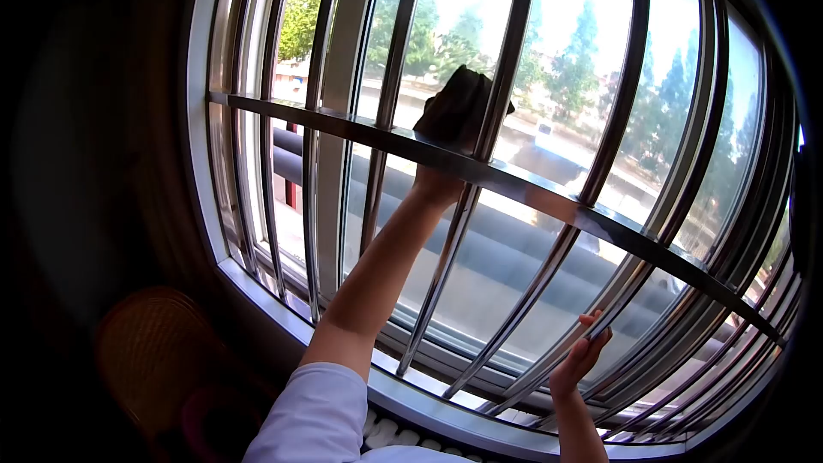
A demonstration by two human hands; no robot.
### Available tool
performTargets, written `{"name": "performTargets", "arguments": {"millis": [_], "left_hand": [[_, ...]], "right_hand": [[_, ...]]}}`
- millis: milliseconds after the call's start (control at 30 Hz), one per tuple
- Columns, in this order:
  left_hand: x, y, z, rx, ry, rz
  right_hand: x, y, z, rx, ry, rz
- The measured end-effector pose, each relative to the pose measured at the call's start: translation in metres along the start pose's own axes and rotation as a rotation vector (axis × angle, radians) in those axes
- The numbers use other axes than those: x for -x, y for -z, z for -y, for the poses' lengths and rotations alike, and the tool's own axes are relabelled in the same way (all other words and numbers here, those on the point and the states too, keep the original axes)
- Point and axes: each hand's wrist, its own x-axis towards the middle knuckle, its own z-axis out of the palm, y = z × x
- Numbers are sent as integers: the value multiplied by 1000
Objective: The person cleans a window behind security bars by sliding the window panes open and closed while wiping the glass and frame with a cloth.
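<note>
My left arm stretches up between the metal bars toward the window pane [403,249]. My left hand [439,182] is mostly hidden by the crossbar [343,126] and by a dark cloth [463,107], which it holds bunched up against the glass. Lower on the right, my right hand [580,364] is raised beside a slanting bar [549,261], its fingers apart and nothing seen in them. Whether its fingertips touch the bars is hard to tell.
Upright bars [630,69] and the crossbar form a grille inside the window frame. A white sill [420,407] runs below, with a radiator [390,433] under it. A woven chair back [150,343] stands in shadow at lower left. Trees [574,56] show outside.
</note>
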Motion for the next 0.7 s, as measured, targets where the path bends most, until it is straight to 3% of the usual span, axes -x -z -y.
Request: {"name": "performTargets", "arguments": {"millis": [133,200,233,300,367,433,500,567,633,700], "left_hand": [[104,19,-46,601,484,-72],[129,48,-57,296,380,118],[146,55,-66,90,289,-78],[171,72,-80,277,588,-291],[112,109,-87,173,480,-424],[50,120,-66,160,348,-270],[-12,104,-45,409,275,-139],[-54,56,-17,336,182,-150],[-86,21,3,297,449,31],[-107,15,18,33,464,25]], "right_hand": [[2,1,-1,-15,1,4],[2,2,-1,-5,-12,-1],[2,3,-2,-10,-7,-9],[1,0,-4,-16,-3,-21],[0,-3,-5,-21,-16,-48],[2,1,-2,-25,-33,-54],[-2,3,2,21,-23,1],[-3,0,3,-8,-18,-24],[-2,-2,2,-31,-17,-44],[1,0,-2,-68,-73,-30]]}}
